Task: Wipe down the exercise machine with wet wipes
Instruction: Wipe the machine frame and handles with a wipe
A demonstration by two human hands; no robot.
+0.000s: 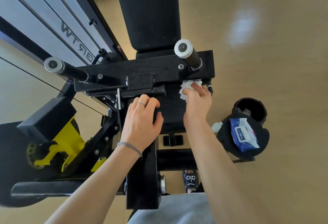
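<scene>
Head view cuts off both forearms at the bottom edge, and the right hand (197, 100) hides most of the crumpled white wet wipe (185, 89), its fingers curled, pressing it against the black steel exercise machine frame (142, 69) under the crossbar. Left hand (142, 119) grips a black upright bar, fingers wrapped round it. Nearby, a blue soft plastic wipes pack (243, 135) lies on a round black stool (225, 138).

Light wood floor (266, 64) under everything. My exercise machine (142, 71) stands on it, black bin (251, 107) to my right w/ a round black stool (229, 135) just beside, wipes pack (243, 133) on top. My slipper (190, 179) down there too.
</scene>
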